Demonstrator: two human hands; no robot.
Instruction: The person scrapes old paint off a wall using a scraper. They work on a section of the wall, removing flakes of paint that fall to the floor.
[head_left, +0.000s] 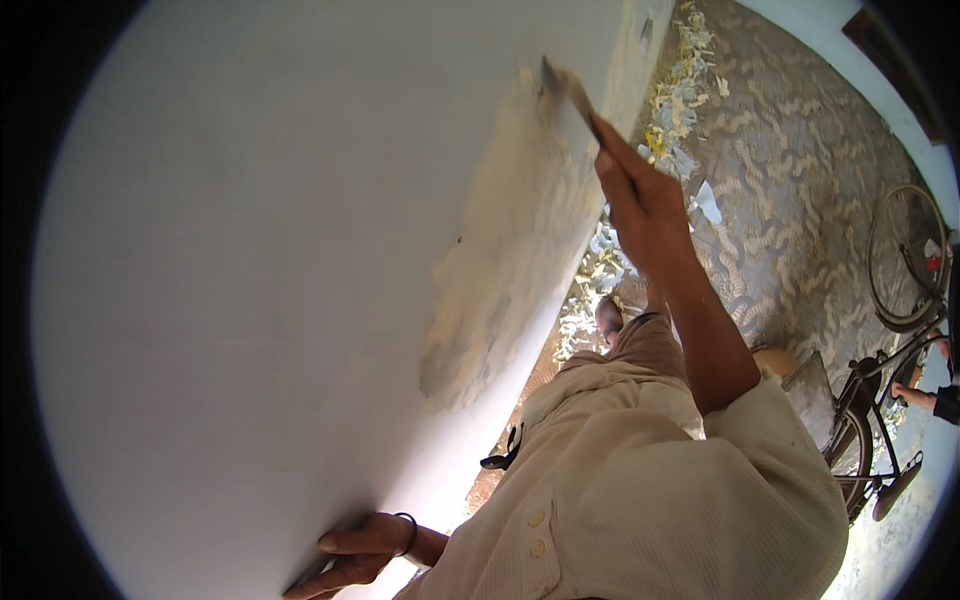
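Observation:
My right hand (649, 210) grips the handle of a paint scraper (574, 94), blurred at its blade. The blade's tip meets a pale painted wall (247, 247) at the upper end of a bare, yellowish patch (502, 255), where the paint coat is gone. At the bottom left, my left hand (360, 551), with a dark band at the wrist, rests against the same wall. Its thumb and fingers are spread, and shadow darkens the gap between them. Along the wall's foot lie paint flakes (675, 120), white and yellow.
Patterned paving blocks (780, 187) cover the ground on the right. A bicycle (862, 420) stands there, its wheel (877, 255) farther up. Another person's hand (911, 394), dark-sleeved, shows near the bicycle. My sandalled foot (609, 319) stands among the flakes.

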